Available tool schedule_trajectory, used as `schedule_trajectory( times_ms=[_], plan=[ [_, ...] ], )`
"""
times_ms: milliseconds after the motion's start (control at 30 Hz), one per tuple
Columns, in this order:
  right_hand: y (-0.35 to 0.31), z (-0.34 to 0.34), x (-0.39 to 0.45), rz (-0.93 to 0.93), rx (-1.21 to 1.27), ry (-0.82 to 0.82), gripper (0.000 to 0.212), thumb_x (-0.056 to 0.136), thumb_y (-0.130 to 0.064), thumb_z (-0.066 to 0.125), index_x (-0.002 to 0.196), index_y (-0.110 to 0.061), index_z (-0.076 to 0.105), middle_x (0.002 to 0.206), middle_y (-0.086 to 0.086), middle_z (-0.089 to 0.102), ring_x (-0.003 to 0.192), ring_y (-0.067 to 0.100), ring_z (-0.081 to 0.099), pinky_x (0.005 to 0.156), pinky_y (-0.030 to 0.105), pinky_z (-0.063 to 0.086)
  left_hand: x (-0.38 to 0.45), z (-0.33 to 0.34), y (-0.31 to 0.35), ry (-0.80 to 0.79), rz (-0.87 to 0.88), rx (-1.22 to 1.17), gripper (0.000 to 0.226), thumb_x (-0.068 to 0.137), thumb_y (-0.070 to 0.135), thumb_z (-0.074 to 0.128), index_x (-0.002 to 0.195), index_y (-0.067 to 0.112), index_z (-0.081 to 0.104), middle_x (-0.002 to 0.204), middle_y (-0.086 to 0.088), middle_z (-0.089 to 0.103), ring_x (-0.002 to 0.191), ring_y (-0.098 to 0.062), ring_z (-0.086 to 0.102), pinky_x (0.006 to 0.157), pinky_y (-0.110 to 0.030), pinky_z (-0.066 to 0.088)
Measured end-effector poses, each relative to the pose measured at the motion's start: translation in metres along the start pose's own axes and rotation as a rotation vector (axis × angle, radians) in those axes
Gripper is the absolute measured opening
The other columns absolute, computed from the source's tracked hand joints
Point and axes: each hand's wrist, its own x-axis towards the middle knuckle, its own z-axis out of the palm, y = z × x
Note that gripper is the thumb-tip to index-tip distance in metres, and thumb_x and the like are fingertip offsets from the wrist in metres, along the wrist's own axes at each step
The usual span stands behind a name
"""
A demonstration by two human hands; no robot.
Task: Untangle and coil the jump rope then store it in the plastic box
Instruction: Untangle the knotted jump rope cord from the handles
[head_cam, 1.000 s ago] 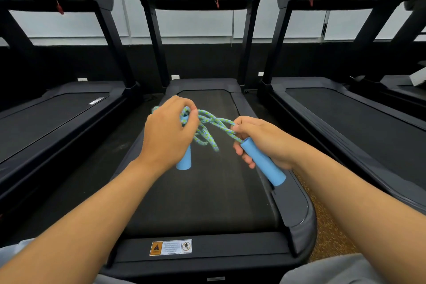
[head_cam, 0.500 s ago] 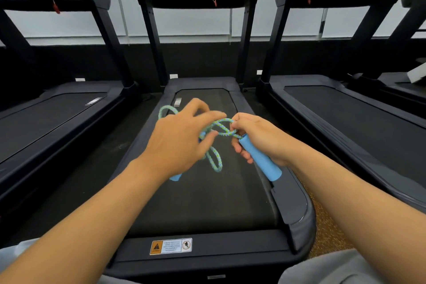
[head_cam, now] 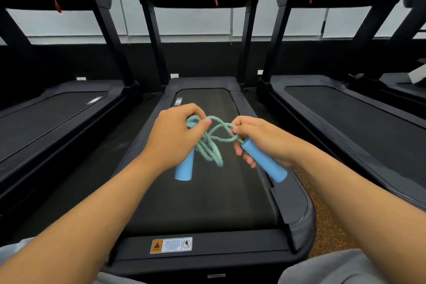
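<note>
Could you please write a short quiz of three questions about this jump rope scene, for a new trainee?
1. True or false: the plastic box is visible.
2. Which hand grips a blue handle with the rope end pinched at its top? A) left B) right
3. Fill in: the tangled rope hangs above the ____ belt.

Key
1. False; no box shows.
2. B: the right hand grips the right handle. The left hand pinches rope loops, and the left handle hangs below it.
3. Treadmill.
</note>
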Motion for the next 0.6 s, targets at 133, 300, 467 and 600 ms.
schedule_trajectory(
  times_ms=[133, 300, 467, 600],
  plan=[
    [0.002, 0.006, 0.002, -0.015, -0.021, 0.029, 0.015, 0.106, -0.02, 0.047, 0.095, -0.017, 0.057, 0.093, 0.021, 0.073, 0.076, 0.032, 0.072, 0.078, 0.041, 0.058, 0.004, -0.004, 0.008, 0.099, -0.132, -0.278, 0.015, 0.092, 0.022, 0.074, 0.079, 0.015, 0.072, 0.07, 0.007, 0.066, 0.064, -0.006, 0.057, 0.067, -0.027, 0.048],
    [0.014, 0.008, 0.011, 0.003, 0.038, 0.141, 0.021, 0.106, -0.018, 0.045, 0.088, -0.019, 0.058, 0.101, 0.009, 0.081, 0.101, 0.039, 0.076, 0.098, 0.05, 0.056, 0.005, -0.014, 0.02, 0.191, -0.198, -0.549, 0.013, 0.092, 0.022, 0.072, 0.079, 0.022, 0.071, 0.081, -0.002, 0.07, 0.076, -0.015, 0.064, 0.076, -0.041, 0.055],
    [0.023, 0.014, 0.016, 0.047, 0.079, 0.137, 0.018, 0.103, -0.015, 0.046, 0.089, -0.014, 0.056, 0.104, 0.018, 0.079, 0.1, 0.042, 0.076, 0.095, 0.056, 0.057, 0.001, -0.02, 0.029, 0.143, -0.247, -0.777, 0.012, 0.098, 0.017, 0.064, 0.086, 0.017, 0.066, 0.087, -0.007, 0.076, 0.082, -0.031, 0.071, 0.077, -0.056, 0.059],
    [0.031, 0.027, 0.017, 0.016, 0.073, 0.083, 0.015, 0.1, -0.002, 0.052, 0.089, -0.012, 0.054, 0.098, 0.017, 0.078, 0.091, 0.036, 0.077, 0.095, 0.057, 0.057, 0.001, -0.018, 0.035, 0.081, -0.3, -0.939, 0.013, 0.102, 0.007, 0.055, 0.091, 0.01, 0.06, 0.09, -0.01, 0.077, 0.081, -0.023, 0.072, 0.071, -0.037, 0.061]
  ],
)
